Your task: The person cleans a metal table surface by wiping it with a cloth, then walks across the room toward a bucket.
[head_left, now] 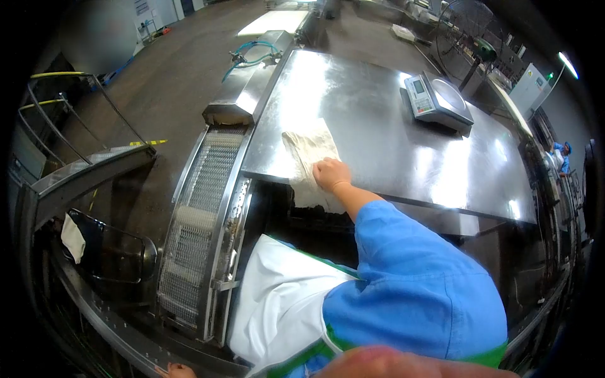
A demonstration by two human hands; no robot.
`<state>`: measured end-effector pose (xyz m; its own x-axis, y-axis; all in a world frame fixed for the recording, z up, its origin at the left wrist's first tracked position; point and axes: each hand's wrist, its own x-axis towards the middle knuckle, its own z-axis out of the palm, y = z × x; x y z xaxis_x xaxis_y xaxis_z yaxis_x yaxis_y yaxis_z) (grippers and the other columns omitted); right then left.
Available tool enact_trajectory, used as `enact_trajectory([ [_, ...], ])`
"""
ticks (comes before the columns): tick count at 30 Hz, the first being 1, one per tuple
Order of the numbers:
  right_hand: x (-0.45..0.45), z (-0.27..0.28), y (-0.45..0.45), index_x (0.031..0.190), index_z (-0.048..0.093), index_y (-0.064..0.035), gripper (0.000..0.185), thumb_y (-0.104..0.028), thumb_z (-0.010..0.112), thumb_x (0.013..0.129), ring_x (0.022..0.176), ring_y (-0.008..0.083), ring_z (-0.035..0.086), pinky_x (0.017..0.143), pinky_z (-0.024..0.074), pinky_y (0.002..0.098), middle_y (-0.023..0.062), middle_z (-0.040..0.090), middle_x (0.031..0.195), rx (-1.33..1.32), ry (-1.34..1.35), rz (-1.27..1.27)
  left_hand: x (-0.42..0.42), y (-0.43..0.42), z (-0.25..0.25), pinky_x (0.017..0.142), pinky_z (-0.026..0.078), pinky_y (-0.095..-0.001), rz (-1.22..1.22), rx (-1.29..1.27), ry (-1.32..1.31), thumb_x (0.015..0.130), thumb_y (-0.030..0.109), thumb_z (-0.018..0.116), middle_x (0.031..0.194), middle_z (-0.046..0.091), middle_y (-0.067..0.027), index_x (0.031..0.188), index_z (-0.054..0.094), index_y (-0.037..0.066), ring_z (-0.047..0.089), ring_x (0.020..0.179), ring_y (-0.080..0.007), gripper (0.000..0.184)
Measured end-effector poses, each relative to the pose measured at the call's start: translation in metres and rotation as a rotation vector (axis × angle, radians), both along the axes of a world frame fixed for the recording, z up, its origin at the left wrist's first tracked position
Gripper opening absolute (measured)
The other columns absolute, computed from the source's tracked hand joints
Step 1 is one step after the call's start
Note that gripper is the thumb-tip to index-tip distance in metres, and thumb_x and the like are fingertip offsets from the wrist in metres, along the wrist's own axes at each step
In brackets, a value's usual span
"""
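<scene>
My right hand point(331, 174) is closed on the near end of a cream cloth point(312, 146) at the front edge of the steel table point(372, 120). The rest of the cloth lies spread on the tabletop, with part of it hanging over the edge. At the bottom of the view, only a small part of my left hand point(179, 371) shows, next to a metal frame rail point(126, 337). Its fingers are mostly cut off by the frame edge.
Left of the table runs a wire-mesh conveyor point(198, 227) under a steel hood point(242, 85). A digital scale point(438, 101) stands on the table's right part. A dark chair point(120, 252) with a pale cloth point(73, 239) is at left. A person in blue point(559, 157) is far right.
</scene>
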<state>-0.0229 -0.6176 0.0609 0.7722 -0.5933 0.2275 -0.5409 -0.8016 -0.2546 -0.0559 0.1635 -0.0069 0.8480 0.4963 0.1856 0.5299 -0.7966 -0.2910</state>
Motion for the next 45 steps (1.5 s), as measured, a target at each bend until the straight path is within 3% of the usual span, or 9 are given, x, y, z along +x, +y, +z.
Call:
enact_trajectory([
  [21, 0.003, 0.003, 0.0, 0.074, 0.068, -0.0085, 0.037, -0.033, 0.046, 0.092, 0.085, 0.0326, 0.063, 0.077, 0.0498, 0.0442, 0.0118, 0.067, 0.086, 0.017, 0.061, 0.008, -0.026, -0.08, 0.091, 0.119, 0.017, -0.0447, -0.143, -0.099, -0.011, 0.071, 0.005, 0.065, 0.082, 0.07, -0.0111, 0.067, 0.069, 0.005, 0.064, 0.093, -0.0273, 0.005],
  [23, 0.002, 0.005, 0.001, 0.075, 0.068, -0.0086, 0.037, -0.033, 0.046, 0.092, 0.086, 0.0326, 0.063, 0.077, 0.0497, 0.0442, 0.0118, 0.067, 0.087, 0.022, 0.071, 0.014, -0.031, -0.069, 0.085, 0.119, 0.016, -0.0455, -0.441, 0.016, -0.13, 0.07, 0.004, 0.064, 0.082, 0.07, -0.0104, 0.07, 0.069, 0.005, 0.063, 0.095, -0.0266, 0.005],
  [24, 0.003, 0.006, 0.001, 0.075, 0.068, -0.0087, 0.037, -0.033, 0.046, 0.092, 0.086, 0.0326, 0.063, 0.077, 0.0496, 0.0443, 0.0118, 0.067, 0.087, 0.027, 0.082, 0.013, -0.031, -0.072, 0.089, 0.119, 0.016, -0.0455, -0.434, 0.015, -0.13, 0.07, 0.004, 0.064, 0.082, 0.07, -0.0104, 0.07, 0.069, 0.005, 0.063, 0.095, -0.0266, 0.005],
  [29, 0.001, 0.003, -0.003, 0.077, 0.069, -0.0085, 0.038, -0.034, 0.045, 0.092, 0.088, 0.0325, 0.063, 0.078, 0.0495, 0.0445, 0.0119, 0.068, 0.091, 0.026, 0.098, 0.024, -0.016, -0.026, 0.073, 0.118, 0.021, -0.046, -0.369, -0.183, 0.312, 0.076, 0.01, 0.061, 0.09, 0.069, -0.0147, 0.076, 0.07, 0.002, 0.058, 0.108, -0.0295, 0.012],
  [30, 0.003, 0.004, -0.002, 0.078, 0.069, -0.0085, 0.038, -0.034, 0.045, 0.092, 0.088, 0.0325, 0.063, 0.078, 0.0496, 0.0443, 0.0118, 0.068, 0.092, 0.018, 0.109, 0.027, -0.02, -0.049, 0.086, 0.118, 0.021, -0.046, -0.364, -0.184, 0.301, 0.076, 0.01, 0.061, 0.09, 0.069, -0.0147, 0.076, 0.07, 0.002, 0.058, 0.108, -0.0295, 0.012],
  [32, 0.004, 0.012, 0.003, 0.078, 0.069, -0.0085, 0.038, -0.034, 0.045, 0.092, 0.089, 0.0324, 0.063, 0.079, 0.0496, 0.0441, 0.0114, 0.068, 0.092, 0.063, 0.104, 0.015, -0.028, -0.119, 0.127, 0.116, 0.026, -0.0471, -0.14, -0.05, -0.085, 0.08, 0.011, 0.059, 0.092, 0.068, -0.0148, 0.081, 0.07, 0.003, 0.058, 0.107, -0.0306, 0.014],
  [41, 0.002, 0.008, -0.001, 0.075, 0.069, -0.0106, 0.038, -0.034, 0.044, 0.092, 0.087, 0.0301, 0.063, 0.078, 0.0502, 0.0428, 0.0092, 0.068, 0.089, 0.055, 0.119, 0.003, -0.019, -0.05, 0.07, 0.11, 0.033, -0.0437, -0.314, -0.01, -0.036, 0.076, 0.023, 0.059, 0.105, 0.068, -0.0093, 0.081, 0.075, 0.01, 0.05, 0.119, -0.0345, 0.021],
  [43, 0.002, 0.006, -0.003, 0.074, 0.069, -0.0107, 0.038, -0.034, 0.045, 0.092, 0.086, 0.0298, 0.063, 0.077, 0.0503, 0.0427, 0.0091, 0.068, 0.089, 0.046, 0.117, 0.0, -0.02, -0.035, 0.061, 0.109, 0.034, -0.0429, -0.4, 0.02, -0.075, 0.075, 0.026, 0.059, 0.108, 0.068, -0.0081, 0.081, 0.076, 0.012, 0.049, 0.121, -0.0353, 0.023],
  [45, 0.002, 0.004, -0.002, 0.072, 0.068, -0.0102, 0.037, -0.034, 0.046, 0.091, 0.083, 0.0302, 0.064, 0.075, 0.0504, 0.0425, 0.0097, 0.068, 0.086, 0.044, 0.089, 0.002, -0.014, -0.028, 0.061, 0.108, 0.036, -0.0421, -0.703, 0.134, -0.244, 0.075, 0.029, 0.06, 0.111, 0.068, -0.0069, 0.081, 0.077, 0.013, 0.047, 0.124, -0.0362, 0.024],
])
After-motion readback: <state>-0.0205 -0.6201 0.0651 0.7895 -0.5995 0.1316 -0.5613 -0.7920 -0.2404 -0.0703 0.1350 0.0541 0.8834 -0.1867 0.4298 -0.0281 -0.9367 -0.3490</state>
